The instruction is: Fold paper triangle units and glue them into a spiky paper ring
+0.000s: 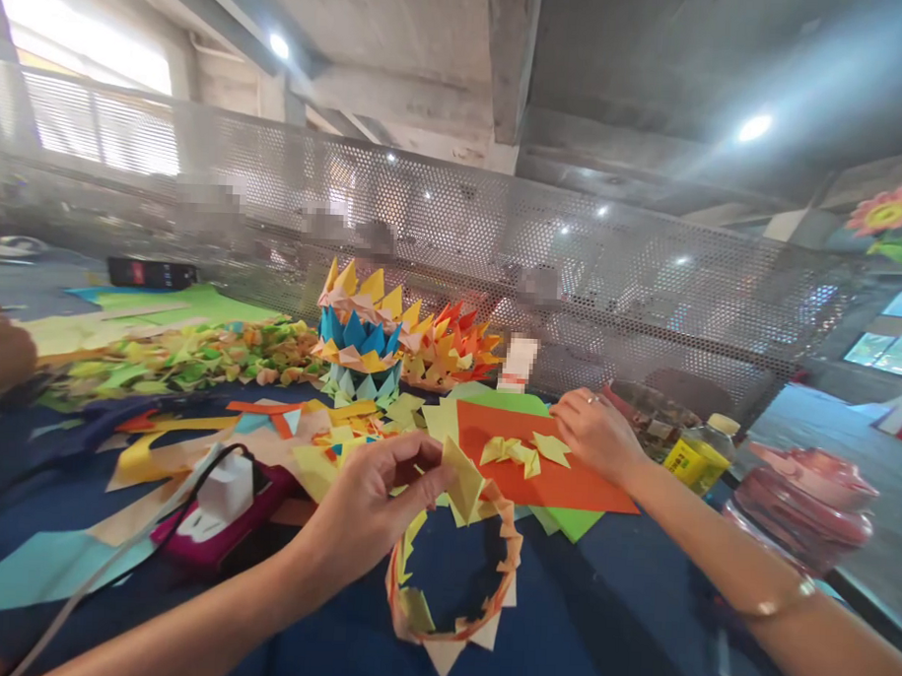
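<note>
My left hand (375,503) is closed in a pinch on a folded yellow paper piece (463,484) at the top of a paper ring (453,594) made of orange and yellow folded units, which lies on the dark blue table. My right hand (596,434) rests further back on the right edge of an orange paper sheet (557,480), fingers curled down on it; whether they hold anything is hidden. A few loose yellow folded pieces (521,451) lie on that sheet, just left of the right hand.
A stacked paper crown in yellow, pink and blue (362,340) and an orange one (450,353) stand behind. Green folded pieces (184,358) lie left. A white charger on a pink device (223,512), a yellow-labelled bottle (702,455), a pink lidded container (807,508) and a mesh partition (572,263) surround the work.
</note>
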`<state>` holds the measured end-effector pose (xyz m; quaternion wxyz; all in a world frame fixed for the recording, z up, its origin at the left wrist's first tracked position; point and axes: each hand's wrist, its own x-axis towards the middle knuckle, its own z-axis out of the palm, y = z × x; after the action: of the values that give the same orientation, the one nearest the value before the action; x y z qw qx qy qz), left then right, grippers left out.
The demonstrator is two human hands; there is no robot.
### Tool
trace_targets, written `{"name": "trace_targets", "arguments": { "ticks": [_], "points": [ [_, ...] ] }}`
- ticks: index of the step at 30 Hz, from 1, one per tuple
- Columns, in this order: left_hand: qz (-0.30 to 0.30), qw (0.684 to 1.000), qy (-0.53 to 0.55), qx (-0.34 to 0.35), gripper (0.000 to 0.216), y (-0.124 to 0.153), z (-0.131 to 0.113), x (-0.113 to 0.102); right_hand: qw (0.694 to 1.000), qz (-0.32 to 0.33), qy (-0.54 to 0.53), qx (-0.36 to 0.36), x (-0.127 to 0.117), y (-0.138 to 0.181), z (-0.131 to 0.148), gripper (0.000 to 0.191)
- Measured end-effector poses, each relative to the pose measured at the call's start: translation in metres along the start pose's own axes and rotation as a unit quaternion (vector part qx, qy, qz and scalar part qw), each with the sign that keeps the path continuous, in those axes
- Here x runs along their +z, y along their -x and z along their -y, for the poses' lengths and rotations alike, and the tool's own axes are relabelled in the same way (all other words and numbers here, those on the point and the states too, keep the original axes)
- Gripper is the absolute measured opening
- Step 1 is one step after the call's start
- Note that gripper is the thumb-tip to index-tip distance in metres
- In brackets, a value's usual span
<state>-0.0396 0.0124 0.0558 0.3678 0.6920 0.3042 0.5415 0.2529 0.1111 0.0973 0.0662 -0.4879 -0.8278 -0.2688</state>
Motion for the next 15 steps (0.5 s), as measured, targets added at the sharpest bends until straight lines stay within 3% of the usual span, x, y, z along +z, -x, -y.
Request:
{"name": "trace_targets", "arguments": {
  "ticks": [2,4,10,15],
  "points": [
    [0.012,0.993,0.075,-0.090,0.022,-0.002,0.002,0.000,0.998,0.030,-0.003,0.051,0.022,-0.027,-0.028,0.015],
    [0.010,0.983,0.129,-0.132,0.027,-0.004,0.003,0.000,0.993,0.051,-0.019,0.109,0.047,-0.051,-0.051,0.027],
    [0.024,0.966,0.185,-0.181,0.032,-0.010,0.012,-0.001,0.962,0.076,-0.127,0.231,0.118,-0.105,-0.085,0.028],
    [0.024,0.958,0.192,-0.212,0.031,-0.013,0.017,-0.005,0.936,0.075,-0.213,0.270,0.155,-0.126,-0.093,0.031]
  ]
}}
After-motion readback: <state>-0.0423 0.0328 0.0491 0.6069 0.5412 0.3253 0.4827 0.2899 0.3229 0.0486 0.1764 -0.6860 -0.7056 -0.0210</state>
